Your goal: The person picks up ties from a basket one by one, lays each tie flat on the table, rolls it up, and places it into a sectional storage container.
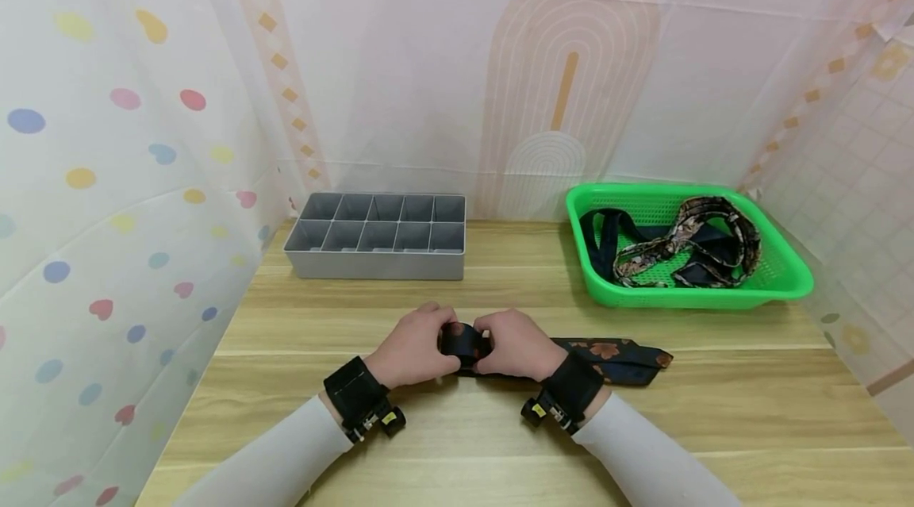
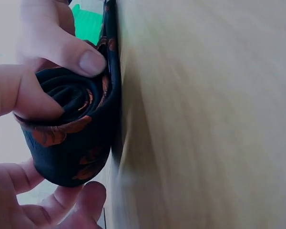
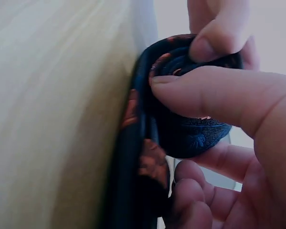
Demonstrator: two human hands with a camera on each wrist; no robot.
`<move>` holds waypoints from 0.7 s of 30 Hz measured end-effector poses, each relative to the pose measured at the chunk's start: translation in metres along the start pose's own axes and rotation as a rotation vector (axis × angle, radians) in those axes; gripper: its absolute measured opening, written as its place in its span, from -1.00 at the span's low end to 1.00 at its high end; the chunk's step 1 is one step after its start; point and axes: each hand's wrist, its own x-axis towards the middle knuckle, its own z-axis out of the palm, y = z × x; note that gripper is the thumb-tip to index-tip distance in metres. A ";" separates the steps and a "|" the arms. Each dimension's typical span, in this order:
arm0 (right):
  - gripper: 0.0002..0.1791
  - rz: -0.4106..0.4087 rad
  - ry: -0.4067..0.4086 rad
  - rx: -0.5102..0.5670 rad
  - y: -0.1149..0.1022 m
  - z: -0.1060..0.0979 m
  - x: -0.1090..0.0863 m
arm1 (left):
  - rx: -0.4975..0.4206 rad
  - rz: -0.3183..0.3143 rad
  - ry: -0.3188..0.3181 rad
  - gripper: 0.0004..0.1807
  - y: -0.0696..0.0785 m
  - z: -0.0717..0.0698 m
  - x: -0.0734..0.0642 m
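A dark navy necktie [image 1: 609, 358] with orange-brown flowers lies along the table, its wide pointed end to the right. Its left part is wound into a thick roll [image 2: 69, 138] standing on its edge. My left hand [image 1: 416, 347] grips the roll from the left, thumb on its coiled side and fingers round the outside. From the right, my right hand [image 1: 519, 344] pinches the same roll, its thumb [image 3: 195, 93] across the coil. The unrolled length runs beneath my right hand and wrist.
A grey box [image 1: 374, 265] with two rows of compartments stands at the back left. At the back right, a green plastic basket [image 1: 685, 298] holds patterned and dark neckties [image 1: 689, 241]. Curtains hang behind and beside the wooden table [image 1: 457, 451].
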 end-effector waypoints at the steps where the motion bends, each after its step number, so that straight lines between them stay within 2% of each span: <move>1: -0.72 -0.001 -0.002 0.009 0.001 0.001 0.000 | -0.001 0.004 -0.004 -0.67 -0.001 0.000 0.000; 8: -0.66 0.002 -0.025 0.008 0.003 0.002 0.002 | 0.017 0.005 -0.047 -0.57 -0.004 -0.001 0.002; 15: -0.37 -0.023 0.024 -0.038 -0.002 0.002 0.002 | 0.042 -0.006 -0.016 -0.66 -0.003 -0.001 0.001; 21: -0.55 -0.056 0.109 -0.046 -0.003 -0.001 0.002 | 0.049 -0.022 0.015 -0.64 -0.003 0.002 0.001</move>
